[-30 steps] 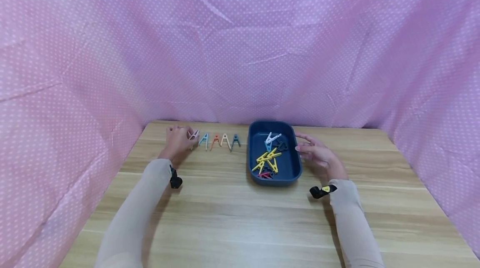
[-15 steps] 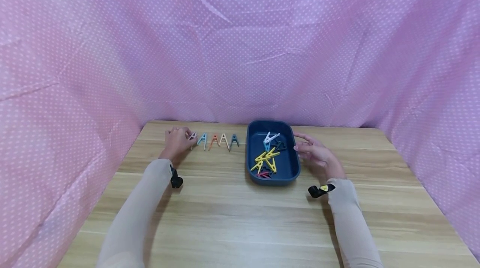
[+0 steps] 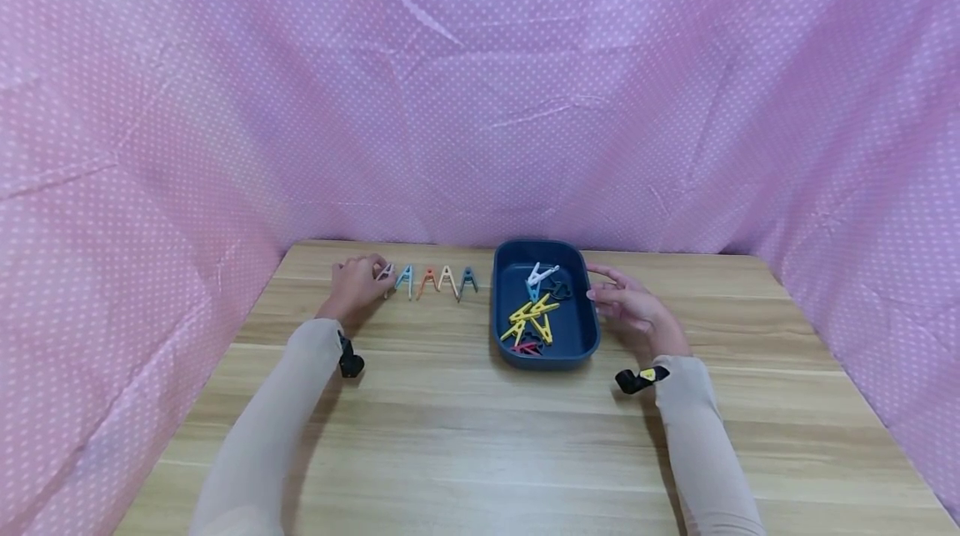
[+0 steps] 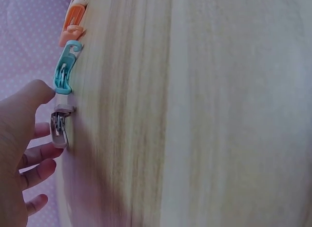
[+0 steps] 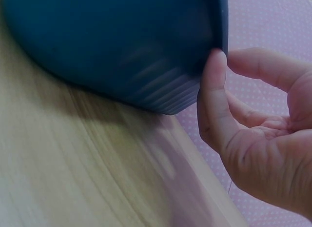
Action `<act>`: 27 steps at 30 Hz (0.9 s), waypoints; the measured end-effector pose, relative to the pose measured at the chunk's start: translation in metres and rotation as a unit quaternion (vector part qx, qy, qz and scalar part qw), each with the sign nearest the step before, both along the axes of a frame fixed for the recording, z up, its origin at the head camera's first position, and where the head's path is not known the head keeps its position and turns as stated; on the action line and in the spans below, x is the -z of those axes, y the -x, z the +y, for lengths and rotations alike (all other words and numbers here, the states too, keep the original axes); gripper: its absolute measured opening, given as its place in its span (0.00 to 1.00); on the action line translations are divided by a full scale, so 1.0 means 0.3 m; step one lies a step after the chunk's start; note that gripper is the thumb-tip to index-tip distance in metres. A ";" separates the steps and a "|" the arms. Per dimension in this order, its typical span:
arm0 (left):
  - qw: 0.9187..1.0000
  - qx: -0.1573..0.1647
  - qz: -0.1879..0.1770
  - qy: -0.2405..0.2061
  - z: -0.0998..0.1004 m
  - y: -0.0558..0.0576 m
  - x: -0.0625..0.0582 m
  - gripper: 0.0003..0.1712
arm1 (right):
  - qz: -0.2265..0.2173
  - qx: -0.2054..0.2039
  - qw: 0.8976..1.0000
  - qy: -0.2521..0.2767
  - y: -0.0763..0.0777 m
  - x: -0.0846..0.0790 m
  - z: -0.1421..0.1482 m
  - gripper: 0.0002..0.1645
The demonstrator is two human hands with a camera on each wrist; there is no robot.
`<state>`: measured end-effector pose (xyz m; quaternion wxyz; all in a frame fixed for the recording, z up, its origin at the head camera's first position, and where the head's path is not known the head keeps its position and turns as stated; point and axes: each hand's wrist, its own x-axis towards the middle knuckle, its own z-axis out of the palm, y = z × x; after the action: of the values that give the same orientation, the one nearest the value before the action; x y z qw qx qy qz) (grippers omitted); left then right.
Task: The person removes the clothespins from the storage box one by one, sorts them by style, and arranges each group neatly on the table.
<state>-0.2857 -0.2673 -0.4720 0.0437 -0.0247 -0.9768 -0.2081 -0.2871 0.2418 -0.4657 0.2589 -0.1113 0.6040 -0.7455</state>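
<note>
My left hand (image 3: 360, 279) is at the left end of a row of clothespins. Its fingers touch a pale pinkish clothespin (image 4: 59, 129), while the thumb lies apart, near a light blue clothespin (image 4: 63, 68). To the right of that one stand an orange clothespin (image 3: 427, 279), a cream clothespin (image 3: 447, 281) and a dark blue-green clothespin (image 3: 468, 282). My right hand (image 3: 633, 307) rests its thumb and a finger against the outer right side of a navy blue bin (image 5: 122, 51), other fingers loosely bent.
Inside the bin are several yellow clothespins (image 3: 525, 315), a white clothespin (image 3: 540, 273), a light blue one, a red one (image 3: 527, 348) and dark pieces. A pink dotted curtain (image 3: 480, 102) hangs behind the far edge of the wooden table (image 3: 465, 428).
The pale clothespin has been turned slightly more upright under my left fingers, in line with the row. My right hand stays at the bin.
</note>
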 end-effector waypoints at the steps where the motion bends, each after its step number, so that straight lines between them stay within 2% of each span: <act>1: 1.000 0.001 -0.001 -0.001 0.000 0.000 0.000 0.24 | -0.002 0.001 1.000 -0.002 0.000 0.000 0.000 0.38; 9: 1.000 -0.007 0.010 -0.004 0.014 0.007 -0.021 0.30 | -0.013 0.003 1.000 -0.013 0.004 0.001 0.005 0.39; 15: 0.999 0.007 0.025 0.026 0.063 0.031 -0.072 0.33 | -0.010 0.005 1.000 -0.006 0.008 0.006 0.000 0.39; 21: 0.999 0.039 0.030 0.008 0.167 0.045 -0.132 0.35 | -0.005 0.004 1.000 0.005 0.001 0.005 -0.005 0.38; 27: 0.995 0.096 0.039 0.006 0.319 0.065 -0.176 0.34 | 0.001 0.009 1.000 -0.008 0.005 0.010 -0.002 0.38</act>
<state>-0.3053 -0.1716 -0.4193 0.0616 -0.1270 -0.9686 -0.2046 -0.2885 0.2413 -0.4687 0.2522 -0.1043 0.6115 -0.7427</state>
